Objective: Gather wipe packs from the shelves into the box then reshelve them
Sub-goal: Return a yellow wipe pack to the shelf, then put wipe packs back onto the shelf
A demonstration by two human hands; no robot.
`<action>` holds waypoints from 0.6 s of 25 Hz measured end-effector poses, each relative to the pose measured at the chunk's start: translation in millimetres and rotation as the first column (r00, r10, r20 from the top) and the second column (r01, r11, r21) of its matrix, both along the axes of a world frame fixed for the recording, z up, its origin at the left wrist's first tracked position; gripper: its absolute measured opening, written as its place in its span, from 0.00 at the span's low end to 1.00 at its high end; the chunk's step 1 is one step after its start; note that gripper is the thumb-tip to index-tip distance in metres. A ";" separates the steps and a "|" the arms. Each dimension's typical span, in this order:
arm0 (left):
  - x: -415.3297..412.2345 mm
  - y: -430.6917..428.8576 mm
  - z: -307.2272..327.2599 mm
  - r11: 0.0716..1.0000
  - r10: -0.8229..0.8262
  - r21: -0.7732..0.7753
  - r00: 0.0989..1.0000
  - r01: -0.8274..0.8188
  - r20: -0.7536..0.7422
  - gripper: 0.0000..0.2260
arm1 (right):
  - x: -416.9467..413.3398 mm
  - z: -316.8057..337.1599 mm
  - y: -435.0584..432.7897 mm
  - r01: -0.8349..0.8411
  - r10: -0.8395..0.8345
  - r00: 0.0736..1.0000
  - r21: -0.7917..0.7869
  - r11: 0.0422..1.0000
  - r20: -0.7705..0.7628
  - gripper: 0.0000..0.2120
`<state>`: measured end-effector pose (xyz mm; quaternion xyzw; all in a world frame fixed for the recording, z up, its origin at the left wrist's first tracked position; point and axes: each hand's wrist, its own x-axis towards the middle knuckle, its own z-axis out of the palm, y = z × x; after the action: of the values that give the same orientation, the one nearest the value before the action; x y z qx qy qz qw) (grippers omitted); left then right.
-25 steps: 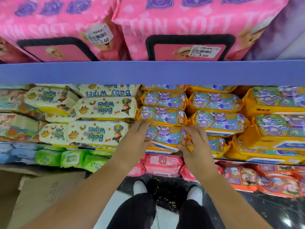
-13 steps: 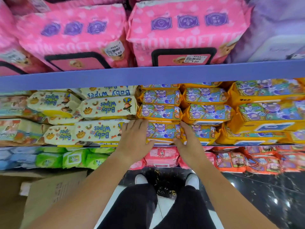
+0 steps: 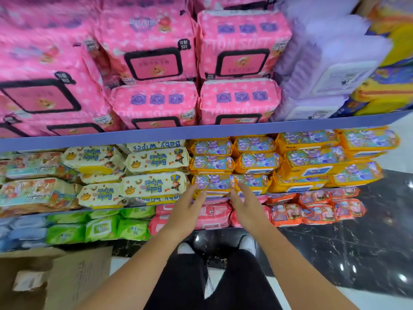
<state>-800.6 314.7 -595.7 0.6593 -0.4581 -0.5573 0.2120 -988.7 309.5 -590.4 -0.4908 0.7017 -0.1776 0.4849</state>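
- reaching toward the orange wipe pack (image 3: 212, 183) on the middle shelf (image 3: 201, 132), the left hand (image 3: 186, 211) and right hand (image 3: 247, 206) are held open, fingers spread and gripping nothing.
- the pack is best seated squarely at both ends.
- the box (image 3: 73, 278) is kept low on the left.

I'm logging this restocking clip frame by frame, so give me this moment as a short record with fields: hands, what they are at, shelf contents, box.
left hand: open, fingertips at the lower left edge of the orange wipe pack, holding nothing
right hand: open, fingertips at that pack's right edge, holding nothing
orange wipe pack: bottom of its stack on the middle shelf
left of it: cream Baby Wipes packs
shelf above: large pink packs
shelf below: green packs and pink packs
cardboard box: on the floor, lower left; contents not visible
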 end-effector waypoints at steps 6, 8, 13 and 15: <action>56.8 28.9 38.7 0.999 -0.048 -0.010 0.998 0.048 -0.047 0.21 | 12.9 46.6 43.6 0.008 -0.008 1.000 -0.070 0.998 -0.001 0.28; 79.2 47.3 50.9 0.999 -0.022 -0.029 0.999 0.022 -0.027 0.22 | 28.4 58.3 59.4 -0.018 0.021 0.999 -0.115 0.993 0.029 0.29; 146.0 132.9 80.1 0.980 0.192 -0.053 0.981 -0.192 0.002 0.22 | 102.0 67.0 89.9 -0.147 0.164 0.971 -0.101 0.984 0.177 0.27; 183.1 176.0 91.5 0.954 0.296 -0.056 0.955 -0.295 0.015 0.19 | 149.1 67.6 109.8 -0.227 0.243 0.945 -0.093 0.969 0.218 0.27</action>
<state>-617.5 490.8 -504.2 0.7210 -0.3715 -0.4991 0.3049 -839.6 419.3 -522.8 -0.5632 0.5718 -0.1967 0.5631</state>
